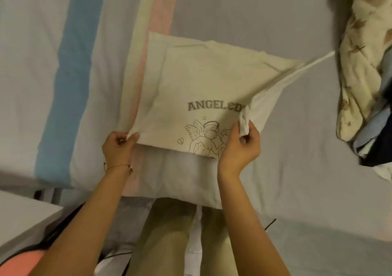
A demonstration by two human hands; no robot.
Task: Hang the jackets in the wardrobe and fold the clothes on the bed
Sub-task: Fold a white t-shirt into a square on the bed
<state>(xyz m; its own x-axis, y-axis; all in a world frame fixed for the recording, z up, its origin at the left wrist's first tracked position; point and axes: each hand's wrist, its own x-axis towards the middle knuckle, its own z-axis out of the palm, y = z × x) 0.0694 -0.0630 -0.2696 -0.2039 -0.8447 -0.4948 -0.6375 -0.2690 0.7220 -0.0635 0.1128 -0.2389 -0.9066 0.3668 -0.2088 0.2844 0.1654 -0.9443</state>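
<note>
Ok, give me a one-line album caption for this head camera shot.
Both hands, left and right, grip a cream printed T-shirt mid-fold on the striped bed sheet, a clothes pile alongside.

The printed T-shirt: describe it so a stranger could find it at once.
On the grey bed, right of the blue stripe, lies a cream T-shirt, held by both hands at its near edge. Unlike the crumpled pile at right, it is flat and bears "ANGEL" lettering above a cherub drawing.
</note>
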